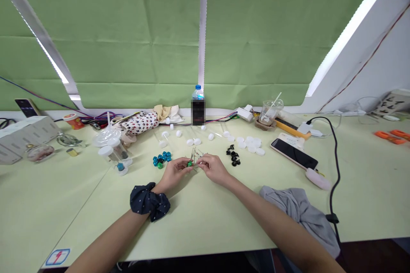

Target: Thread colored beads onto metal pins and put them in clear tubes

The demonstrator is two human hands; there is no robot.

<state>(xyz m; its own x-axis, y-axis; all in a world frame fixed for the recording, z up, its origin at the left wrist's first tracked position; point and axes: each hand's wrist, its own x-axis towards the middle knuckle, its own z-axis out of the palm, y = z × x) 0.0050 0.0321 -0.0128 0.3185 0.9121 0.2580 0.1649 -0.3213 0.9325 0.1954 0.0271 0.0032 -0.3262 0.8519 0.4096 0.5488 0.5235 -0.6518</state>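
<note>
My left hand and my right hand meet over the middle of the pale green table. Both pinch a small bundle of thin metal pins. A green bead sits at the left fingertips. A dark dotted scrunchie is on my left wrist. A pile of blue and green beads lies just left of the hands. Small black pieces lie just to the right.
White caps are scattered behind the hands, with a water bottle further back. A phone and a black cable lie at the right, a grey cloth at the front edge. Clear plastic containers stand on the left.
</note>
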